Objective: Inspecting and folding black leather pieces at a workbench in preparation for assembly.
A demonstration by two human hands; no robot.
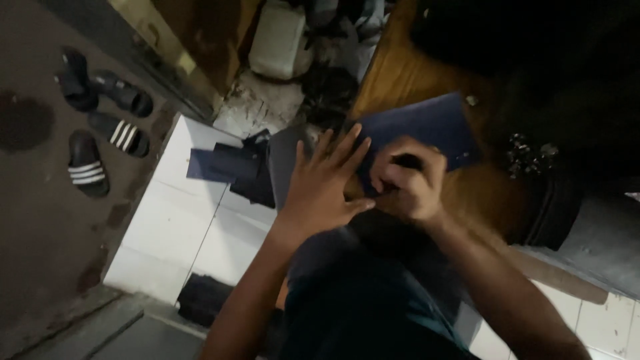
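left hand (320, 190) flat and spread on the dark blue sheet (427, 130), right hand (410, 183) clenched around a dark tool (408, 161) right beside it, sandals (100, 127) far off left of it

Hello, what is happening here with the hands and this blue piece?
A person works on a dark blue sheet that lies on a wooden board. The left hand presses flat, fingers spread, at the sheet's edge. The right hand is closed around a small dark tool at the same edge; what kind of tool is too dim to tell. Other dark pieces lie on the white tiles, and sandals are beside them.
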